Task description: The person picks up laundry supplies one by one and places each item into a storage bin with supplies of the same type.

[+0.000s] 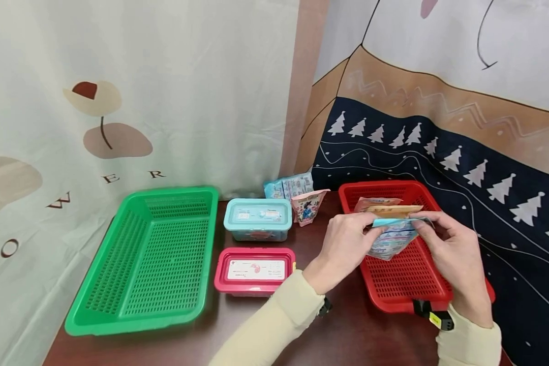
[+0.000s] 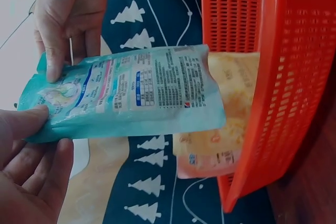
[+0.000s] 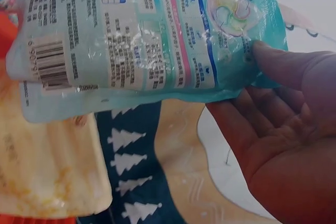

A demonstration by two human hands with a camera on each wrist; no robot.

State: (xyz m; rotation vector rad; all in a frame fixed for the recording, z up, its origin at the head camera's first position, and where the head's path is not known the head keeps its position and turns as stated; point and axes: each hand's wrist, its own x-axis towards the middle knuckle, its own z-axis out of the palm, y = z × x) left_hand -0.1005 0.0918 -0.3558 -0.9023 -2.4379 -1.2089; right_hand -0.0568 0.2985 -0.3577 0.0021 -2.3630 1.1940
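Both hands hold one teal snack pouch point(image 1: 390, 239) above the red basket point(image 1: 439, 297), which sits at the right end of the dark wooden tabletop point(image 1: 347, 335). The left hand point(image 1: 343, 249) pinches the pouch's top edge between thumb and fingers; the right hand point(image 1: 453, 254) pinches the same edge from the opposite side. Each grip is narrow and closed on the pouch. In the left wrist view the pouch point(image 2: 126, 95) shows its printed back panel, and the right wrist view shows its barcode point(image 3: 50, 64).

Inside the red basket, two more pouches lie flat below the held one: an orange pouch point(image 1: 393, 209) and a pink pouch point(image 1: 372, 202).

An empty-looking green basket point(image 1: 119, 315) occupies the left end of the tabletop. Between the baskets stand a light blue lidded box point(image 1: 257, 218) and, nearer the person, a red lidded box point(image 1: 254, 271). Behind the boxes, a pink snack packet point(image 1: 307, 207) and a blue snack packet point(image 1: 288, 187) lean near the curtain point(image 1: 164, 76).
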